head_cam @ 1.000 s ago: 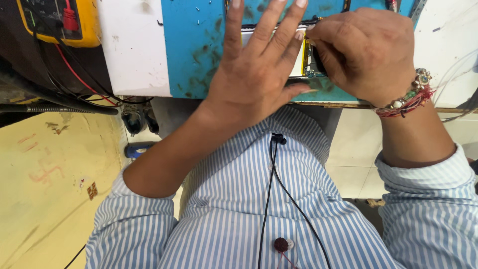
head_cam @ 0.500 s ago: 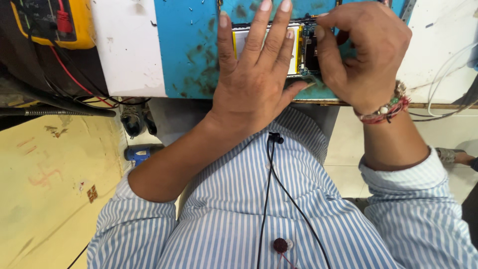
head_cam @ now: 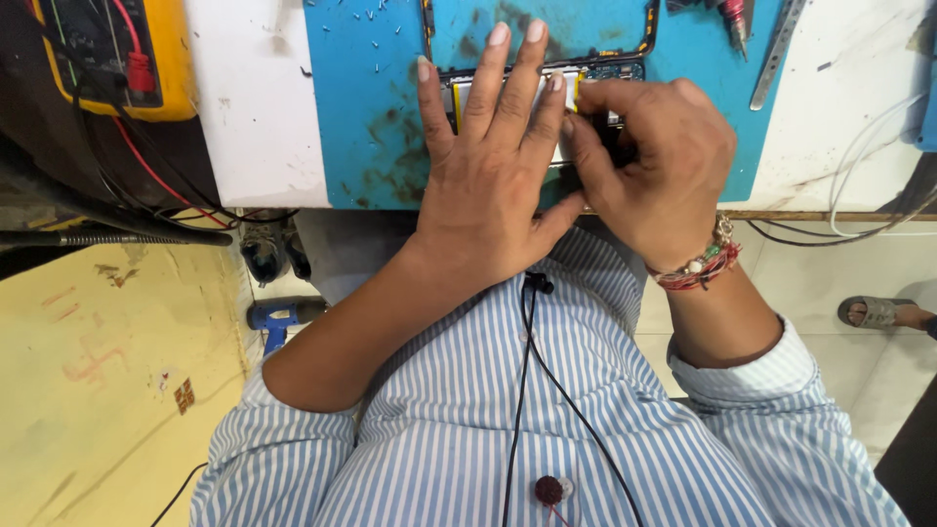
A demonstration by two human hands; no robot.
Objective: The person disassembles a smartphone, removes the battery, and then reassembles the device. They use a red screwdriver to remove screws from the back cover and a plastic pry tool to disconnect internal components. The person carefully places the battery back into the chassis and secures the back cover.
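An opened phone (head_cam: 595,73) with a white battery and a bare circuit board lies on a stained blue mat (head_cam: 371,117) at the bench's near edge. My left hand (head_cam: 483,176) lies flat on it with fingers spread, pressing it down. My right hand (head_cam: 649,161) is curled over the phone's right side, fingertips pinched at the board; whatever they pinch is hidden. A black phone frame (head_cam: 542,29) lies on the mat just beyond the phone.
A yellow multimeter (head_cam: 107,54) with a red lead sits at the far left. Small screws (head_cam: 366,15) dot the mat's top. A screwdriver (head_cam: 734,20) and metal tweezers (head_cam: 776,54) lie at the upper right. White wires (head_cam: 859,185) trail at right. Another person's sandalled foot (head_cam: 878,312) rests on the floor.
The view has tilted so the bench and phone sit lower in frame. My left hand stays flat on the phone. My right hand has shifted slightly left along its side.
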